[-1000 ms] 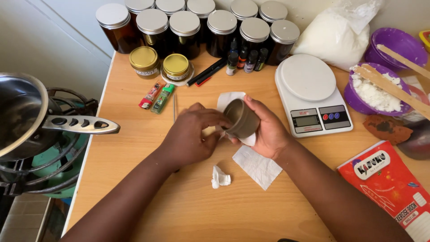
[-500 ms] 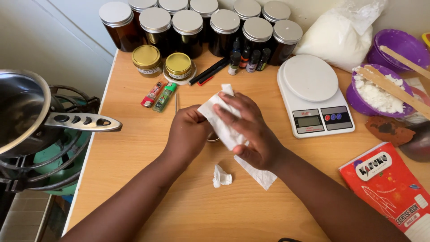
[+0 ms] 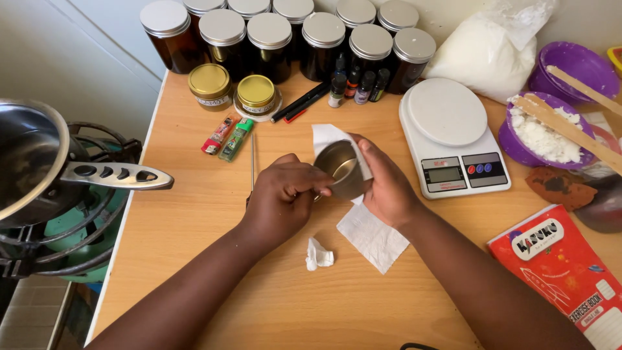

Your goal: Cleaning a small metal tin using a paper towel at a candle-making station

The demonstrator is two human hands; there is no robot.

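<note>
A small round metal tin (image 3: pixel 342 170) is tilted on its side above the wooden table (image 3: pixel 194 259), its open mouth facing me. My right hand (image 3: pixel 389 188) cups the tin from the right, with a white paper tissue (image 3: pixel 369 233) trapped under the palm and hanging down to the table. My left hand (image 3: pixel 285 198) is curled at the tin's left rim, fingers touching it. A crumpled scrap of tissue (image 3: pixel 319 255) lies just below my hands.
Several amber jars with silver lids (image 3: pixel 285 32) and two gold-lidded tins (image 3: pixel 256 94) line the back. A white kitchen scale (image 3: pixel 447 129), purple bowls of white flakes (image 3: pixel 551 133), two lighters (image 3: pixel 228 135), a red notebook (image 3: pixel 570 272) and a steel pot on a burner (image 3: pixel 39 162) surround me.
Half a second ago the tissue covered the tin under my right hand. Now the tissue has dropped behind it and the tin's open mouth shows again.
</note>
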